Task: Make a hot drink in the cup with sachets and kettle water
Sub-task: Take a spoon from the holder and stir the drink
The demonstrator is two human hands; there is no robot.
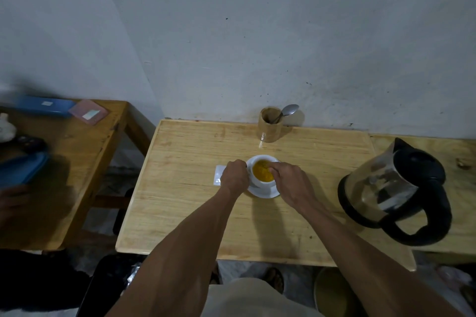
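A white cup (pixel 260 183) with yellow-orange liquid (pixel 262 172) stands on a white saucer (pixel 265 192) in the middle of the light wooden table (pixel 185 203). My left hand (pixel 234 175) is closed against the cup's left side, gripping it. My right hand (pixel 288 183) hovers at the cup's right rim with its fingertips bunched over the liquid; what they pinch, if anything, is hidden. A flat white sachet (pixel 218 175) lies left of the cup, partly under my left hand. The glass kettle (pixel 394 190) with a black handle stands at the right.
A wooden holder (pixel 269 125) with a metal spoon (pixel 288 110) stands at the back edge by the wall. A second wooden table (pixel 85 152) on the left carries blue and pink boxes. A person's hand (pixel 13 201) shows at the far left edge.
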